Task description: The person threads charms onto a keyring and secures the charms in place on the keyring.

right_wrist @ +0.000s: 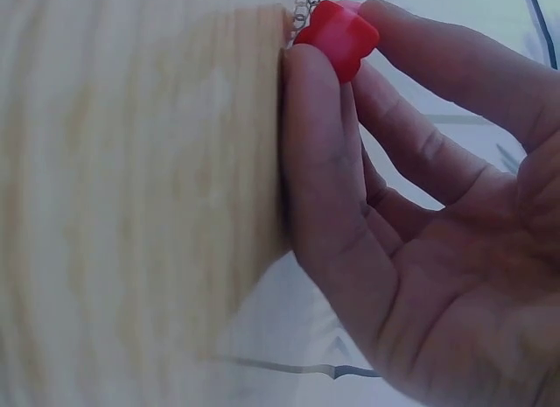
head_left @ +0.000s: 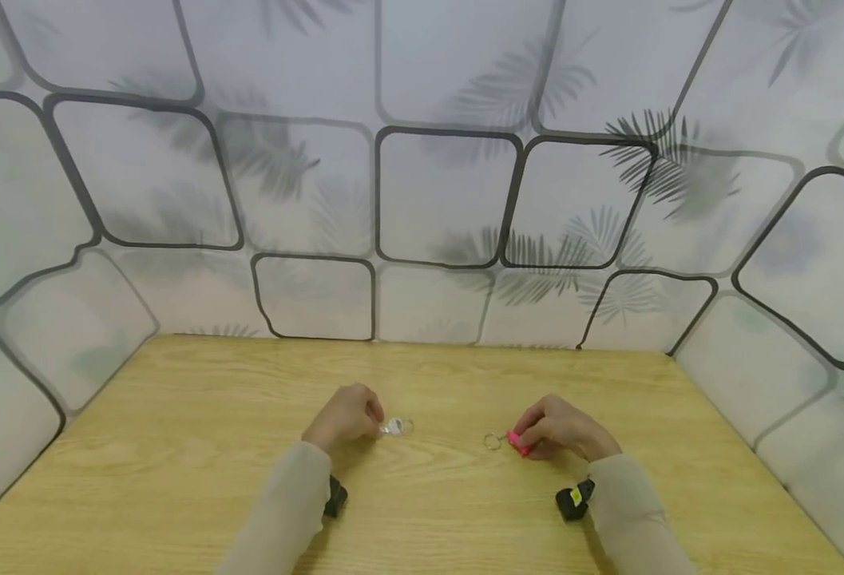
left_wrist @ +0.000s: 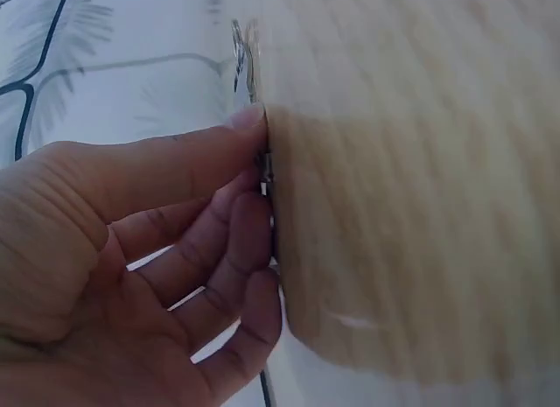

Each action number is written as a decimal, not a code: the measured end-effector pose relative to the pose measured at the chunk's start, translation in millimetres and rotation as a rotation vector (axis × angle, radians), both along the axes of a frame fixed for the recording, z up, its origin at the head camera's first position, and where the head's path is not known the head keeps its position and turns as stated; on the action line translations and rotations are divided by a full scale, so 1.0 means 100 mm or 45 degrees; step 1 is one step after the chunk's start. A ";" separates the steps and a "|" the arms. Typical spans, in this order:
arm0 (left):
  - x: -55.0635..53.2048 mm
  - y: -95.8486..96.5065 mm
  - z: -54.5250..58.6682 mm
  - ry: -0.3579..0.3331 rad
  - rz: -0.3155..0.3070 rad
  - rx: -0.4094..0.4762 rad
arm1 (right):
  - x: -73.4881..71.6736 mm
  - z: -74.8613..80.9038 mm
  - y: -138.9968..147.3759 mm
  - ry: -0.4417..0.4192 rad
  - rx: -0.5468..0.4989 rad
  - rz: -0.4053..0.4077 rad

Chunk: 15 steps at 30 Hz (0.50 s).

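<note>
On the left of the table, my left hand (head_left: 348,417) pinches one end of a small silvery keychain (head_left: 395,426), its ring pointing right. The left wrist view shows my left thumb and fingertips close over the wood, with a thin metal piece (left_wrist: 248,70) poking out past them; the rest is hidden by the fingers. My right hand (head_left: 560,430) holds a bright pink keychain (head_left: 518,443) between thumb and fingers, its metal ring (head_left: 492,442) lying to the left. Up close in the right wrist view, its lobed, glossy charm (right_wrist: 339,39) hangs from a fine chain (right_wrist: 302,9).
The wooden table (head_left: 436,511) has a light grain. A pale wall covering (head_left: 436,200) with dark outlined shapes and leaf prints stands behind it and along both sides. Black devices (head_left: 574,501) are strapped at both wrists, by the beige sleeves.
</note>
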<state>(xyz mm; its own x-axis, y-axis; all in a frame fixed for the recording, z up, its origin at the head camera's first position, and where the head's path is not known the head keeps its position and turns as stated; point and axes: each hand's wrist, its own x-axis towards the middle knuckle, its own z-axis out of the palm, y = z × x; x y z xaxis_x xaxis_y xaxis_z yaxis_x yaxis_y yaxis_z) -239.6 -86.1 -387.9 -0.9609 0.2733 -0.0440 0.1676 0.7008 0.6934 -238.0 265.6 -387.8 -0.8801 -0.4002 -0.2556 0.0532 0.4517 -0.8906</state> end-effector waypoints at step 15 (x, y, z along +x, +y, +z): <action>0.01 -0.05 0.02 -0.187 -0.138 0.120 | -0.03 -0.03 0.06 -0.032 -0.101 0.031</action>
